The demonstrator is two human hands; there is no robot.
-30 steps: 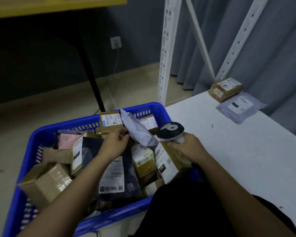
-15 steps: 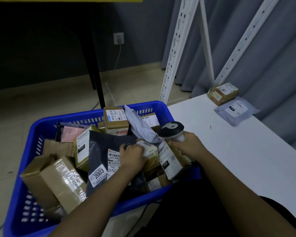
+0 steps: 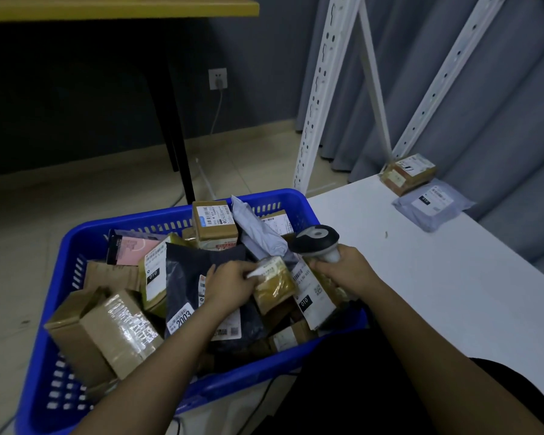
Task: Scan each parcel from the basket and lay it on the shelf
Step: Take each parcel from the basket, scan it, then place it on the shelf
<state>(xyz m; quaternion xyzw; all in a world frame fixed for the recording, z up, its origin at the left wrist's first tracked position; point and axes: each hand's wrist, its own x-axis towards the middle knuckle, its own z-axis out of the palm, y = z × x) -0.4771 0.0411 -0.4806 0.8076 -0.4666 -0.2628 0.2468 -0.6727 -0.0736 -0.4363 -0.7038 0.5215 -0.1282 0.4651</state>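
Left hand (image 3: 230, 285) pinching yellow parcel (image 3: 272, 279), basket (image 3: 283, 199)

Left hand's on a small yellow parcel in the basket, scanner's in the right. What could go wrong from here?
1. The left hand grips the yellow parcel wedged among others; pulling it may tip the leaning white-labelled parcel beside it.
2. The scanner hangs over several labels, so it might read the wrong barcode.

On the white shelf (image 3: 437, 293) lie a brown box (image 3: 409, 173) and a grey mailer (image 3: 433, 205), touching.
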